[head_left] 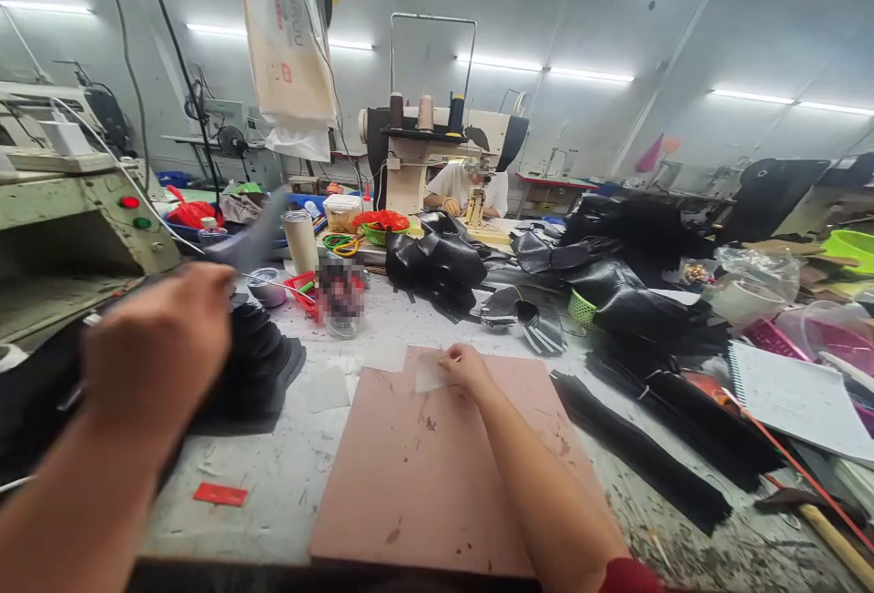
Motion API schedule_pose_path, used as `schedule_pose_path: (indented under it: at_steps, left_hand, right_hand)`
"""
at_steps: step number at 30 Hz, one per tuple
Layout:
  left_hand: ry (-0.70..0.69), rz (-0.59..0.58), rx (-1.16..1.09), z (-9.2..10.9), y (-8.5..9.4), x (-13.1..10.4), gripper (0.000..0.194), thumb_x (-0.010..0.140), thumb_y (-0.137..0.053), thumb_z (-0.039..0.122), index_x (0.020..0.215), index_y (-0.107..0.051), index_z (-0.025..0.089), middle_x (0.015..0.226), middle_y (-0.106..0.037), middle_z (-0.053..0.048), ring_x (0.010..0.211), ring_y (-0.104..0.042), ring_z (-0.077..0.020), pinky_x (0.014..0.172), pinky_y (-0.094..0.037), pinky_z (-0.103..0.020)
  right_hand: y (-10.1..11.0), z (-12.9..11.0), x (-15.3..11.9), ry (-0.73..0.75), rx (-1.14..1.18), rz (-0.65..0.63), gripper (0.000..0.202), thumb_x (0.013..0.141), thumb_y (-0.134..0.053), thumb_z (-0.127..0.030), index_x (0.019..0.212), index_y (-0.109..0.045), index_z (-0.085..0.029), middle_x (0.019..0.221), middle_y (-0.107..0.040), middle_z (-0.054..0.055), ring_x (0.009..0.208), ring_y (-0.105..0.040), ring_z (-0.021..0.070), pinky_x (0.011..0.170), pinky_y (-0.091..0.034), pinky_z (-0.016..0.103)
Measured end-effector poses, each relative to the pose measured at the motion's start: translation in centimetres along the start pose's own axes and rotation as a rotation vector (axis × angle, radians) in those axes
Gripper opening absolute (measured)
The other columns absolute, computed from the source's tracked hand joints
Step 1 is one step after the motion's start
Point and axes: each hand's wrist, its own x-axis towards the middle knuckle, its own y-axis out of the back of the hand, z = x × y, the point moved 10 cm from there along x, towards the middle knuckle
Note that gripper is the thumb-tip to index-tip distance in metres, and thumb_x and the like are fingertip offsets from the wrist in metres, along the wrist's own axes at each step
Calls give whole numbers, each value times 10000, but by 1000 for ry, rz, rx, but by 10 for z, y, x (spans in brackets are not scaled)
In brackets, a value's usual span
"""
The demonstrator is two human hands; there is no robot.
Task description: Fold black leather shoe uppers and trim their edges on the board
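Observation:
My left hand (160,338) is raised at the left, smeared by motion, its fingers curled round a blurred greyish sheet (252,238) that sticks up above it. Over the far part of a pinkish-brown board (423,484), my right hand (468,365) pinches the right edge of a small, thin whitish piece (430,373). Another pale piece (328,388) lies on the table just left of the board. Behind my left hand a stack of black pieces (263,365) is partly hidden.
A red strip (219,494) lies at the front left. Black leather pieces (437,265) and a cream cup (300,242) stand farther back. At the right are black strips (642,447), a notebook (806,397) and a hammer (819,520). A person (447,183) sits behind a sewing machine (410,169).

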Motion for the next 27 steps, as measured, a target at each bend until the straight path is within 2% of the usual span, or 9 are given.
schedule_pose_path:
  at_steps: [2,5,7,9,11,14,17,20,27]
  left_hand:
    - [-342,-115,-49,62,-23,-43,302,881,-355,245,1004,-621,172,907,-681,-73,798,-627,-205,702,-476,-330]
    - [-888,-446,-216,157,-64,-158,339,803,-391,83,1045,-620,147,1007,-671,-142,904,-629,-248,729,-489,-343]
    - [-1080,-699,-233,191,-86,-223,330,768,-438,62,1039,-618,115,1009,-662,-184,951,-611,-289,681,-497,-346]
    - [-1138,-947,-239,205,-101,-257,238,766,-483,109,940,-646,121,916,-686,-166,908,-620,-292,671,-490,-348]
    - [-1085,-1128,-302,210,-109,-258,174,779,-524,252,843,-651,151,835,-689,-121,840,-624,-277,678,-472,-349]
    - [-795,-1250,-515,218,-119,-223,265,801,-456,412,811,-615,201,837,-667,-59,801,-605,-237,678,-436,-328]
    - [-381,-1334,-730,223,-140,-201,208,780,-431,377,747,-542,203,735,-625,-13,705,-577,-189,623,-417,-292]
    - [-96,-1467,-879,229,-162,-215,141,665,-525,298,647,-416,209,567,-520,50,538,-526,-143,510,-402,-248]
    - [-33,-1363,-779,220,-189,-208,197,648,-514,194,616,-321,221,491,-419,89,456,-473,-112,453,-330,-215]
  right_hand:
    - [34,10,-14,25,102,157,114,687,-584,-262,654,-520,-174,701,-563,-11,657,-511,134,630,-383,254]
    - [94,47,-45,-1,245,359,192,673,-517,-381,682,-477,-193,669,-531,-13,639,-480,148,623,-362,267]
    - [127,77,-70,-36,334,425,261,644,-509,-443,706,-465,-193,664,-521,-11,613,-463,143,592,-360,266]
    - [147,100,-96,-64,410,427,318,618,-519,-483,725,-473,-187,668,-525,-4,579,-449,131,531,-348,251]
    - [150,113,-119,-82,468,382,346,592,-550,-495,720,-497,-178,650,-526,-4,524,-421,110,468,-318,232]
    - [124,118,-141,-130,648,194,346,563,-624,-462,713,-537,-163,594,-500,-28,440,-335,60,423,-268,203]
    - [84,115,-147,-197,852,-7,343,536,-687,-423,700,-546,-156,560,-477,-51,409,-284,28,403,-227,181]
    - [65,113,-142,-210,877,-56,329,537,-693,-405,685,-552,-147,578,-501,-41,413,-308,26,394,-235,177]
    - [71,110,-125,-153,604,104,325,597,-627,-256,903,-554,-178,623,-530,-37,551,-507,120,511,-414,242]
